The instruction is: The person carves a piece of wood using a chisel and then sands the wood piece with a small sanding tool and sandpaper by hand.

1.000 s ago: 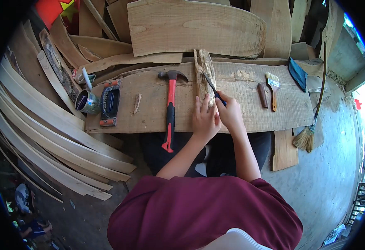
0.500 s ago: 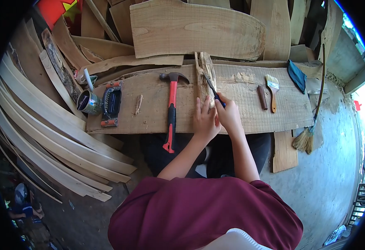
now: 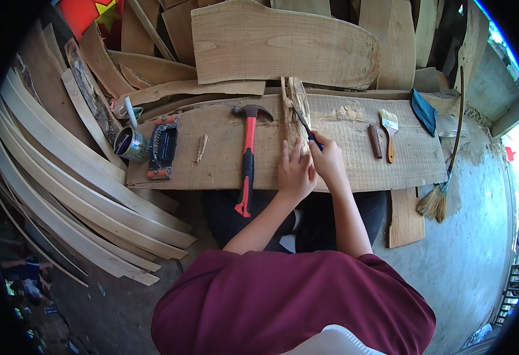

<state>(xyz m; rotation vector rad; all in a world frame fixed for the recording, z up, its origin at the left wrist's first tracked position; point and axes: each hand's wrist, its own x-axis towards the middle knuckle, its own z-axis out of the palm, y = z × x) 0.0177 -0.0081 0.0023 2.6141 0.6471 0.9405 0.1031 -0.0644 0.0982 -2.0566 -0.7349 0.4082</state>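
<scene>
A rough, splintered wood piece lies lengthwise away from me across the wide plank bench. My left hand rests on its near end, fingers pressed on the wood. My right hand is closed round the dark blue handle of a narrow tool, whose thin metal blade points forward and left onto the wood. The blade's tip touches or nearly touches the wood; which one I cannot tell. Left of my hands lies a red and black hammer, its handle end reaching over the bench's near edge.
At left are a sanding block, a can and a wood chip. A brown cylinder, a brush and a blue cloth lie right. A broom stands beyond; curved boards are stacked left.
The view has shifted slightly, so the bench and its things appear a little lower and further right. Both hands keep nearly the same place and grip. A blurry person at the lower left has changed posture.
</scene>
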